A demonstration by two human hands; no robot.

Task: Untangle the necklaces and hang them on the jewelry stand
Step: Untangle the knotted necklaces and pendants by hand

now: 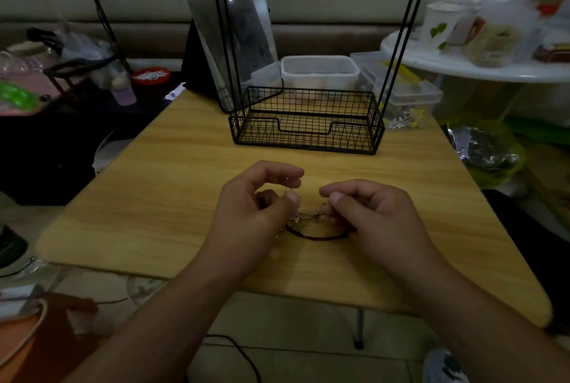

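My left hand (pixel 262 209) and right hand (pixel 367 213) each pinch the light, limp necklaces (pixel 311 222) tangled just above the worktop (pixel 185 182); I judge they snag easily, so I'd grip beside the knot.

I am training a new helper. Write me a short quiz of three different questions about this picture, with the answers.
1. True or false: a necklace already lies in the jewelry stand's wire basket.
2. Which hands hold the tangled necklaces? A) left only B) right only C) both
3. Fill in: behind the stand leans a ___.

Key: 1. False, nothing shows in the basket. 2. C, left hand and right hand pinch them above the table. 3. Mirror.
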